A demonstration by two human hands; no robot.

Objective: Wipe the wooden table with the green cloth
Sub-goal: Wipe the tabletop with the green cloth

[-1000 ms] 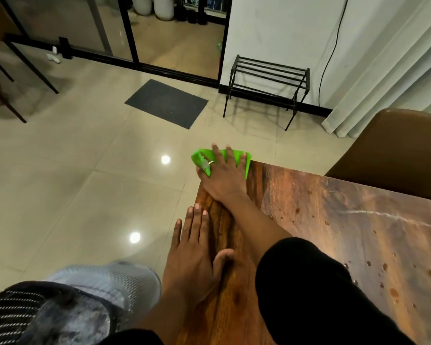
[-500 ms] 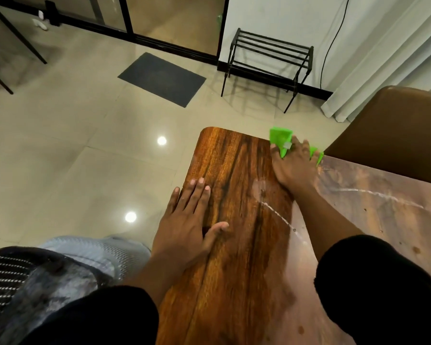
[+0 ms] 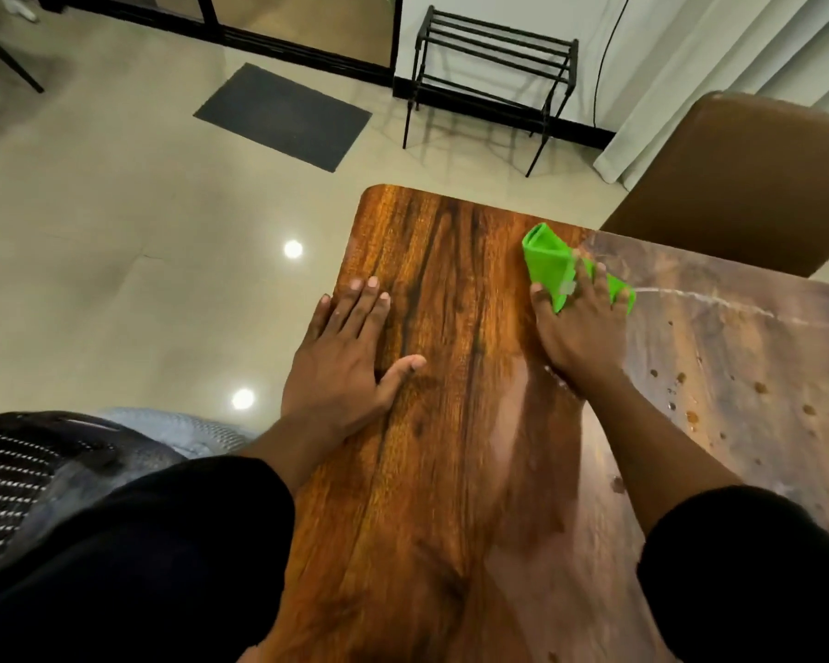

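The wooden table (image 3: 441, 471) fills the lower middle and right of the head view; its left part looks dark and glossy, its right part dull with droplets and a whitish streak. My right hand (image 3: 577, 327) presses flat on the folded green cloth (image 3: 549, 263) near the table's far edge, fingers spread over it. Flat on the table's left edge lies my left hand (image 3: 345, 361), palm down, fingers apart, holding nothing.
A brown chair back (image 3: 747, 179) stands behind the table's far right edge. A black metal rack (image 3: 494, 79) and a grey mat (image 3: 283, 114) sit on the tiled floor beyond. A dark mesh chair (image 3: 30, 480) is at my lower left.
My right hand has swept the green cloth from the table's far left corner rightward along the far edge, then slightly back toward me. The left hand stays flat near the left edge.
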